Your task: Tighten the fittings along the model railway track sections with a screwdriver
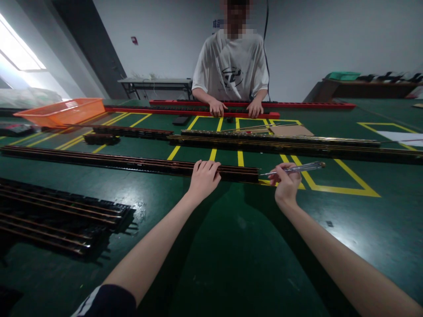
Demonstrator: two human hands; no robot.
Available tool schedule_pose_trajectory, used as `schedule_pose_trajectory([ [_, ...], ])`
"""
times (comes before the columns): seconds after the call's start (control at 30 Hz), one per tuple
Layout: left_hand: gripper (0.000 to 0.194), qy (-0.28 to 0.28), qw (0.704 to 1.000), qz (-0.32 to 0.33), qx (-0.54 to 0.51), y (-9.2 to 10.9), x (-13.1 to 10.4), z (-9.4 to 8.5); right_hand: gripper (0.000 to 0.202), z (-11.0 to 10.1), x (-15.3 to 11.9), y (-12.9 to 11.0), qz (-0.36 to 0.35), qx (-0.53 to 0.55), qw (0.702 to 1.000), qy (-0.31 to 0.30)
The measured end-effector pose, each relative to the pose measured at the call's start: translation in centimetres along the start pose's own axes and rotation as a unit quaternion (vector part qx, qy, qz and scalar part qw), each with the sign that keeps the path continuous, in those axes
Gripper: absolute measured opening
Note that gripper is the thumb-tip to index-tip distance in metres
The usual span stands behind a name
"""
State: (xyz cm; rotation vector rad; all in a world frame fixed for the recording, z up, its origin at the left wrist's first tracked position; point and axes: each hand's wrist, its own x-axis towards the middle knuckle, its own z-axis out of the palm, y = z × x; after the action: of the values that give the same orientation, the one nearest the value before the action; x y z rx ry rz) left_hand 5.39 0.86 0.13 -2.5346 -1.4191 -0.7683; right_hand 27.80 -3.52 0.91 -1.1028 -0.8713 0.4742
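Note:
A long black rail with copper strips [132, 163] lies across the green table in front of me. My left hand [205, 176] is wrapped over this rail near its right end, gripping it. In my right hand [287, 180] is a screwdriver with a clear handle [307, 167], held between thumb and fingers. Its thin shaft points left, with the tip close to the rail's right end; whether it touches cannot be made out.
More black rails [109, 207] lie at the left, and other long rails [280, 143] stretch behind mine. An orange basket [66, 112] stands at the far left. Across the table a co-worker [231, 66] rests both hands on a red rail [317, 105]. Cardboard [292, 130] lies near the middle.

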Motion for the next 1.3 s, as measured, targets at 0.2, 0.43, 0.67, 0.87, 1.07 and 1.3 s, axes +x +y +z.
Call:
schedule_pose_trajectory([
  [0.2, 0.033, -0.003, 1.0, -0.006, -0.004, 0.0, 0.1, 0.0, 0.013, 0.0, 0.0, 0.1, -0.004, -0.016, 1.0, 0.016],
  [0.43, 0.037, -0.016, 1.0, -0.017, -0.021, -0.1, 0.0, -0.3, 0.013, -0.2, 0.0, 0.0, -0.026, -0.089, 0.994, 0.05],
  [0.67, 0.042, -0.026, 0.997, -0.079, 0.005, 0.2, 0.0, -0.2, 0.024, 0.0, -0.1, 0.4, -0.229, -0.245, 0.938, -0.086],
  [0.87, 0.038, -0.02, 0.997, -0.066, 0.03, 0.1, 0.1, 0.3, 0.023, 0.9, 0.0, 1.5, -0.317, -0.345, 0.865, -0.178],
  [1.07, 0.037, -0.018, 0.997, -0.063, 0.041, 0.3, 0.1, 0.4, 0.022, 2.3, -0.5, 1.7, -0.415, -0.456, 0.752, -0.232],
  [1.3, 0.038, -0.021, 0.997, -0.057, 0.046, 0.3, 0.0, 0.4, 0.024, 2.6, -0.5, 1.6, -0.414, -0.498, 0.72, -0.247],
])
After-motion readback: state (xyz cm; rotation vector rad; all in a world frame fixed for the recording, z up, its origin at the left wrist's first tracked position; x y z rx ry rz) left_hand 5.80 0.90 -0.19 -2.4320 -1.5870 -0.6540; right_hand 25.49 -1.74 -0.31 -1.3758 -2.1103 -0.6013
